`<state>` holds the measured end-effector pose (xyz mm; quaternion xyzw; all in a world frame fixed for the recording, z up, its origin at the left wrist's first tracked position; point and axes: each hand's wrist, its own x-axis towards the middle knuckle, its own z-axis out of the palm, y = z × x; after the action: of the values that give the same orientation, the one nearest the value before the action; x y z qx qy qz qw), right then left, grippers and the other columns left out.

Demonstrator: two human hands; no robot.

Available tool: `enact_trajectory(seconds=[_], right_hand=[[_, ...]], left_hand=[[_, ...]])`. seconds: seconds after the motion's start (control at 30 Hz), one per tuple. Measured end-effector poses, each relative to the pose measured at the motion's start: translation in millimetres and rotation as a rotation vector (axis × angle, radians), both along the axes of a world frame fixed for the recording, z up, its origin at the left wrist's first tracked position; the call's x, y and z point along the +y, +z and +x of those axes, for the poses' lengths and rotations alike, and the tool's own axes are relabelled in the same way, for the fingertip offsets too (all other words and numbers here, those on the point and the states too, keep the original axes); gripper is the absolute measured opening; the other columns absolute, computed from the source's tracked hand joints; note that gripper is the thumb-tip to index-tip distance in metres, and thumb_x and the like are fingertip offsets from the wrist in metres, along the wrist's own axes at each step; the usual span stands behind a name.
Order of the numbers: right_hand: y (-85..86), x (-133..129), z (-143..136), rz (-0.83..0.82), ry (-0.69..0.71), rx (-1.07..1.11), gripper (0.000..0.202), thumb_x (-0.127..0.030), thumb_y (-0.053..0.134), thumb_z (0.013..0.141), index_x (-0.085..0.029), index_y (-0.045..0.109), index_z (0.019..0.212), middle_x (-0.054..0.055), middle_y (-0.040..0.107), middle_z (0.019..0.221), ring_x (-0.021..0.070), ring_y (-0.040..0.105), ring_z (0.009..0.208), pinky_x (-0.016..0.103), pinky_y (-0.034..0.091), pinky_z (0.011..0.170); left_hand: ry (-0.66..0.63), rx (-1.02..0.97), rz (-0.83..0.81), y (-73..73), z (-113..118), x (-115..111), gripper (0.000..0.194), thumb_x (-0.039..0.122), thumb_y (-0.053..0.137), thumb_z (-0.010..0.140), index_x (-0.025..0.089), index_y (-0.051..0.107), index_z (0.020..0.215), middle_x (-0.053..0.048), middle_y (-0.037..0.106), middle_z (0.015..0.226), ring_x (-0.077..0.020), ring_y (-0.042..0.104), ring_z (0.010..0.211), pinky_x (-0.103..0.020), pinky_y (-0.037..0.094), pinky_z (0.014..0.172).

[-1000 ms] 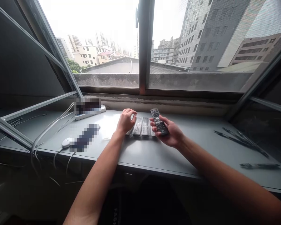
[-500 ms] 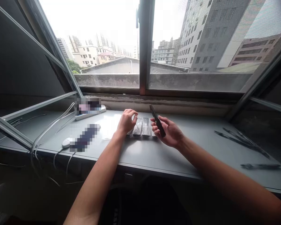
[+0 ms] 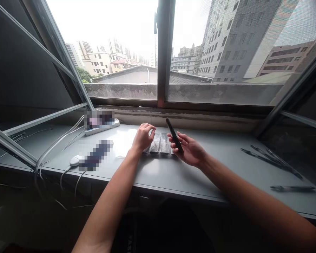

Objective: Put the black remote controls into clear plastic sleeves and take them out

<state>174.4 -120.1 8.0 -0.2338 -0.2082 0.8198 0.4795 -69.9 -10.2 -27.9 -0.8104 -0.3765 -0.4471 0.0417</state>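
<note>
Right grip (image 3: 191,151) is wrapped round a dark remote (image 3: 175,135), tilted nearly edge-on, so its buttons can't be made out. Left grip (image 3: 142,138) is curled just left of the remote, can't tell if it's pinching anything, and partly covers a clear plastic packet (image 3: 155,144). Grey bench (image 3: 205,175) underneath, pixelated patch (image 3: 96,154) well left of the remote, window (image 3: 121,35) beyond it.

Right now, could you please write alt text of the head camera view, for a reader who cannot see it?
A person's right hand holds a dark remote control, seen edge-on, above a grey desk; the curled left hand is beside clear plastic packaging. A window stands behind.
</note>
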Motion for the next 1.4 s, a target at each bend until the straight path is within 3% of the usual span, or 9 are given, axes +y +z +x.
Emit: enact_trajectory(seconds=[0.1, 0.2, 0.4, 0.57, 0.73, 0.87, 1.0, 1.13, 1.4], right_hand=[[-3.6, 2, 0, 0.026, -0.015, -0.065, 0.019, -0.017, 0.063, 0.103, -0.015, 0.073, 0.118, 0.01, 0.074, 0.1, 0.0164, 0.068, 0.076, 0.025, 0.065, 0.065], [-8.7, 3, 0, 0.165, -0.054, -0.174, 0.017, -0.012, 0.072, 0.096, -0.017, 0.077, 0.112, 0.008, 0.078, 0.103, 0.0158, 0.072, 0.081, 0.026, 0.066, 0.074], [-17.8, 3, -2, 0.581, -0.184, -0.433, 0.037, -0.035, 0.095, 0.085, -0.024, 0.082, 0.118, 0.008, 0.083, 0.116, 0.0254, 0.077, 0.108, 0.044, 0.059, 0.106], [-18.1, 0, -6, 0.92, -0.344, -0.631, 0.031, -0.037, 0.098, 0.081, -0.028, 0.086, 0.108, 0.008, 0.081, 0.131, 0.0334, 0.064, 0.143, 0.056, 0.042, 0.127], [-19.8, 0, -6, 1.023, -0.356, -0.688, 0.03, -0.038, 0.097, 0.082, -0.03, 0.087, 0.109, 0.008, 0.081, 0.132, 0.0333, 0.062, 0.146, 0.056, 0.04, 0.13], [-21.5, 0, -6, 0.972, -0.415, -0.749, 0.032, -0.04, 0.092, 0.087, -0.026, 0.085, 0.115, 0.008, 0.082, 0.123, 0.0315, 0.072, 0.127, 0.053, 0.049, 0.12], [-19.0, -3, -9, 0.725, -0.378, -0.676, 0.033, -0.038, 0.089, 0.087, -0.023, 0.078, 0.114, 0.007, 0.082, 0.108, 0.0241, 0.075, 0.093, 0.042, 0.062, 0.089], [-14.1, -4, -10, 0.475, -0.26, -0.439, 0.018, -0.025, 0.077, 0.089, -0.023, 0.067, 0.104, 0.009, 0.081, 0.113, 0.0191, 0.069, 0.073, 0.031, 0.055, 0.059], [-3.4, -1, -3, 0.127, 0.0, -0.123, 0.03, -0.034, 0.05, 0.107, -0.017, 0.07, 0.121, 0.01, 0.074, 0.097, 0.0163, 0.057, 0.062, 0.026, 0.049, 0.047]], left_hand=[[-0.004, 0.001, 0.001, 0.5, 0, 0, 0.018, 0.017, 0.059, 0.104, 0.022, 0.076, 0.104, -0.007, 0.077, 0.107, -0.0267, 0.066, 0.109, -0.044, 0.055, 0.103], [-0.002, 0.005, -0.002, 0.7, -1, 0, 0.018, 0.018, 0.059, 0.105, 0.022, 0.076, 0.103, -0.007, 0.077, 0.107, -0.0268, 0.066, 0.108, -0.044, 0.055, 0.102], [-0.004, 0.007, 0.009, -1.2, -2, 2, 0.018, 0.019, 0.059, 0.105, 0.022, 0.076, 0.102, -0.007, 0.077, 0.105, -0.0268, 0.066, 0.105, -0.043, 0.056, 0.099], [0.011, 0.014, -0.017, -2.6, -3, 4, 0.017, 0.018, 0.06, 0.104, 0.022, 0.077, 0.102, -0.008, 0.077, 0.105, -0.0276, 0.066, 0.107, -0.044, 0.055, 0.101], [0.015, 0.014, -0.02, -2.9, -3, 4, 0.018, 0.019, 0.06, 0.104, 0.023, 0.077, 0.101, -0.008, 0.078, 0.105, -0.0275, 0.066, 0.108, -0.044, 0.055, 0.101], [0.02, 0.025, -0.022, -3.4, -3, 5, 0.017, 0.019, 0.059, 0.104, 0.023, 0.076, 0.102, -0.007, 0.078, 0.106, -0.0275, 0.066, 0.108, -0.044, 0.055, 0.102], [0.026, 0.028, -0.015, -3.6, -3, 6, 0.018, 0.018, 0.059, 0.104, 0.023, 0.076, 0.104, -0.008, 0.077, 0.107, -0.0281, 0.066, 0.109, -0.045, 0.055, 0.102], [0.028, 0.032, -0.021, -1.4, -3, 3, 0.019, 0.018, 0.058, 0.104, 0.023, 0.076, 0.105, -0.008, 0.077, 0.105, -0.0285, 0.066, 0.107, -0.046, 0.055, 0.101], [0.027, 0.033, -0.026, -1.1, -2, 2, 0.019, 0.018, 0.058, 0.103, 0.023, 0.076, 0.105, -0.008, 0.077, 0.107, -0.0284, 0.066, 0.108, -0.046, 0.055, 0.104]])
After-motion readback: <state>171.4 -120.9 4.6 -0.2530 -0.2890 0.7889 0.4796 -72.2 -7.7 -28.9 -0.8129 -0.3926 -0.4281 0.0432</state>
